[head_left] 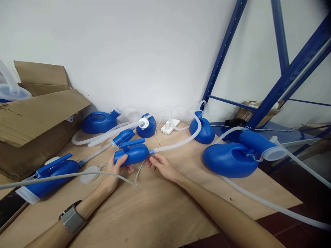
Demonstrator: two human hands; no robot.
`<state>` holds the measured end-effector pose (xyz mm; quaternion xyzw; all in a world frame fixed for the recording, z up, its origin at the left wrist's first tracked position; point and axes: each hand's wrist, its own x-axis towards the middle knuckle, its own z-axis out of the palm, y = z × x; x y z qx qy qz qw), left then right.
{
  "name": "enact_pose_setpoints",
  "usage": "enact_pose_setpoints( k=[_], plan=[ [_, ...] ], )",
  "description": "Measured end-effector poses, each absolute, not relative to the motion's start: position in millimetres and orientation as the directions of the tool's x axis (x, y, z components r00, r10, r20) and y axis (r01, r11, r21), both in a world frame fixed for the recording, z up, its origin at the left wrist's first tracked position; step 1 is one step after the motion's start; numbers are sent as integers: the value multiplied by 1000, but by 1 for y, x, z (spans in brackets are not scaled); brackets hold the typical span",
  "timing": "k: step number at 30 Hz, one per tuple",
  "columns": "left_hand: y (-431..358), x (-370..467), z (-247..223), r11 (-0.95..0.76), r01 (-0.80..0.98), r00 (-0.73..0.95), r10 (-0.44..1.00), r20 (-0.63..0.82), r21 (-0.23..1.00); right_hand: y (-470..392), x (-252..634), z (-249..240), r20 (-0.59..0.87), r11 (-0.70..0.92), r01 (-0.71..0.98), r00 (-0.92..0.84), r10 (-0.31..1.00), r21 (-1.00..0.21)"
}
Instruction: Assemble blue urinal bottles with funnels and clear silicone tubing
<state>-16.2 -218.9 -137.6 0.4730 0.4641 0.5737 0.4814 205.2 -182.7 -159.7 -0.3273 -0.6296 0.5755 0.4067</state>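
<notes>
A blue urinal bottle (137,154) with a top handle lies on its side above the table, in the grip of my left hand (117,169). My thumb is on its near side by the wide end. At the narrow end, my right hand (164,166) has its fingers closed at the hose connector (151,152). A translucent hose (178,146) runs from there up to the right, in an arc. Beside my left wrist lies a round whitish cap (89,174) with a strap.
Another blue bottle (55,177) with a hose lies at the left, near an open cardboard box (38,113). Several more blue bottles stand along the wall. A white power strip (170,126) sits at the back. At the right are a large blue bottle (227,162) and a blue metal rack (224,48).
</notes>
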Motion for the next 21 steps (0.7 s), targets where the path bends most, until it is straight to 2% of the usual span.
enact_pose_setpoints(
  k=[8, 17, 21],
  plan=[
    [-219, -15, -137, -86, -119, -84, 994, 76, 989, -182, 206, -161, 117, 65, -126, -468, 876, -990],
    [-215, -22, -137, -158, 75, -70, 984, 163, 985, -189, 208, -149, 57, -26, -194, -413, 909, -981],
    [-216, -28, -137, -218, 243, -62, 969, 240, 945, -188, 207, -146, 39, -45, -209, -382, 923, -977]
  ],
)
